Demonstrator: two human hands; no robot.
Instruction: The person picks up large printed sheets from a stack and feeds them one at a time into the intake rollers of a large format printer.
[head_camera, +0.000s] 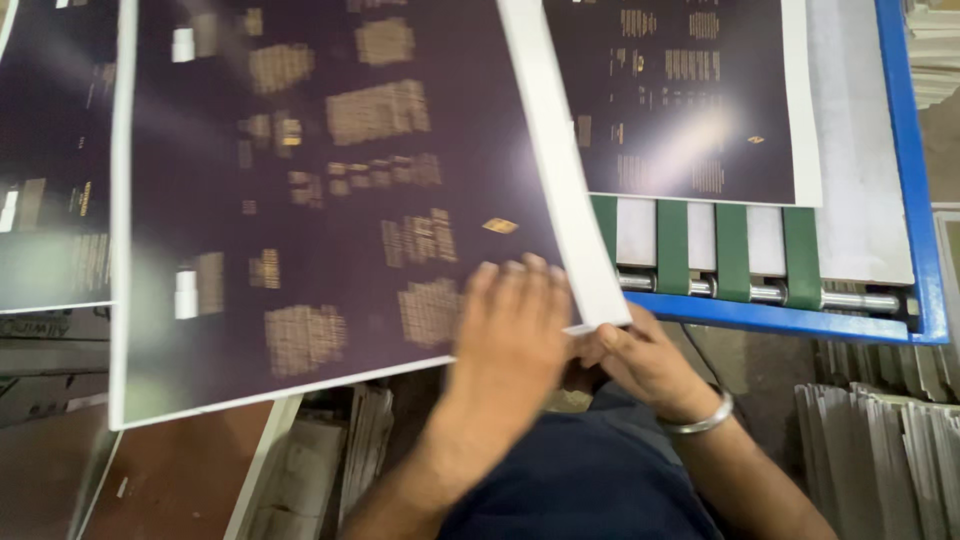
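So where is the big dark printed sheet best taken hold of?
At its near right corner, coming from below toward the white margin. The dark printed sheet is wide, thin and tilted, and both hands meet there: the left hand flat on top, the right hand pinching the edge from underneath.

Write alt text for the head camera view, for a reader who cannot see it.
Two bare hands grip the near corner of a large dark purple printed sheet with a white border: the left hand lies flat on top, the right hand pinches the edge from below. Beyond, another sheet lies on a blue-framed machine bed with green belts.
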